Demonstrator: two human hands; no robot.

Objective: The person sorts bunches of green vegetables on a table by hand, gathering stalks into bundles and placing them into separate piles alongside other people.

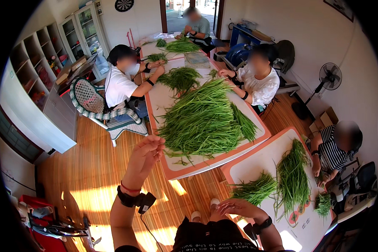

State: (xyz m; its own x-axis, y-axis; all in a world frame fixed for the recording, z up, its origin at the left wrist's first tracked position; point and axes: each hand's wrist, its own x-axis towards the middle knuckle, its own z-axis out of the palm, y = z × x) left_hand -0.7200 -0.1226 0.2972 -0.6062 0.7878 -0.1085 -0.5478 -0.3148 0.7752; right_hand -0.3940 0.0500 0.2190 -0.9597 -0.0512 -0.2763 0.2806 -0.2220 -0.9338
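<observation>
A big heap of long, thin green stalks like garlic chives point(203, 119) covers the near end of the long table point(178, 171). My left hand point(145, 156) is raised by that table's near left corner, its fingers loosely bent and apart. I see nothing in it. Lower down, close to my body, my right hand point(239, 208) is held out flat with its fingers extended, empty as far as it shows. It is nearest to a smaller pile of stalks point(256, 189) on the second table point(239, 168). A longer pile point(293, 176) lies to the right of that one.
Three people point(126, 80) sit around the long table, among smaller stalk bunches point(180, 80). Another person point(338, 147) sits at the second table's right side. A wicker chair point(92, 101) stands at left, a fan point(329, 77) at right.
</observation>
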